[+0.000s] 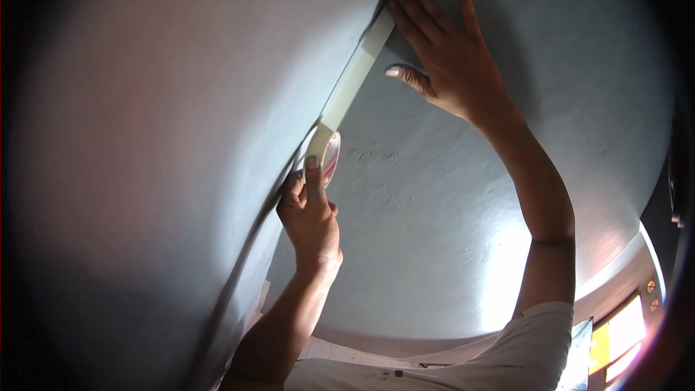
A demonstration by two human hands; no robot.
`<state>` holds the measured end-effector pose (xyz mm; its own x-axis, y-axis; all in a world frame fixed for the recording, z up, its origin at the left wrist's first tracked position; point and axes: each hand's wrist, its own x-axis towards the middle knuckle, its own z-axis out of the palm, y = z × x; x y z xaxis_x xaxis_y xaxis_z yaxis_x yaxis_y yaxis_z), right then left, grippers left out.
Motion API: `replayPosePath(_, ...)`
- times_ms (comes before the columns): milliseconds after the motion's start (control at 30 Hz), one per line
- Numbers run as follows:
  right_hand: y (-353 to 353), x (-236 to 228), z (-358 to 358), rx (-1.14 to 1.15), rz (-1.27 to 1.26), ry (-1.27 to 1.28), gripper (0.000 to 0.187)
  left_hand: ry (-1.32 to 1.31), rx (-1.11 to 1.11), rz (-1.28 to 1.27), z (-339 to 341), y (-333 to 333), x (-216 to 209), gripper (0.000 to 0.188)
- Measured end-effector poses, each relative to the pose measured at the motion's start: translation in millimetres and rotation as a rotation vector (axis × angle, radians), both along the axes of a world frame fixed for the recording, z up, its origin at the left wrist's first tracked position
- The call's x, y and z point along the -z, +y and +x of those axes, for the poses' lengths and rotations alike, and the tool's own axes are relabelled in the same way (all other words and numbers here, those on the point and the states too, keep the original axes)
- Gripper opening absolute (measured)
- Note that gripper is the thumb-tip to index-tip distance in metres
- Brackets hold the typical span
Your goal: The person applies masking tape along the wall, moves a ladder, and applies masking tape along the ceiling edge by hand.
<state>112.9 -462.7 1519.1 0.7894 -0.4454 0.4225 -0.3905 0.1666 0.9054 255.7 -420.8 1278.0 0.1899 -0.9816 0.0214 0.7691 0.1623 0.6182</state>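
My left hand [311, 217] is closed on a roll of pale masking tape [334, 156], thumb pressed on the band. From the roll, a strip of tape [347, 88] runs up and to the right along the line where two painted surfaces meet. My right hand [457, 65] lies with fingers spread against the grey-blue surface [427, 203]. Its fingertips touch the strip near its upper part, and the thumb stands apart from it. Nothing is in that hand.
A pale, smooth surface [159, 116] fills the left side. Its edge meets the grey-blue surface in a dark, slanting line. At the lower right is a window [624, 334] with bright and yellow panes. A strong light patch [504, 275] shows beside my right arm.
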Motion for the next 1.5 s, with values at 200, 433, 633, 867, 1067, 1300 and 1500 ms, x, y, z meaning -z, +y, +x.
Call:
replayPosePath(200,15,-10,21,-0.023,-0.016,-0.019,0.086,-0.081,0.009,0.061,25,23,-19,0.041)
replayPosePath(433,32,-22,36,-0.039,-0.014,-0.020,0.086,-0.091,0.011,0.042,32,30,-34,0.042)
replayPosePath(633,29,-25,37,-0.051,0.036,-0.034,0.086,-0.070,0.016,0.044,32,26,-38,0.040)
replayPosePath(867,29,-27,38,-0.089,0.074,-0.047,0.086,-0.084,0.041,0.051,36,33,-55,0.044)
replayPosePath(1067,30,-29,39,-0.107,0.088,-0.066,0.086,-0.103,0.036,0.029,35,30,-57,0.043)
replayPosePath(1300,29,-29,32,-0.064,0.160,-0.114,0.087,-0.134,0.106,0.087,34,30,-81,0.042)
replayPosePath(1500,17,-35,19,-0.093,0.207,-0.130,0.086,-0.176,0.084,0.046,21,9,-83,0.041)
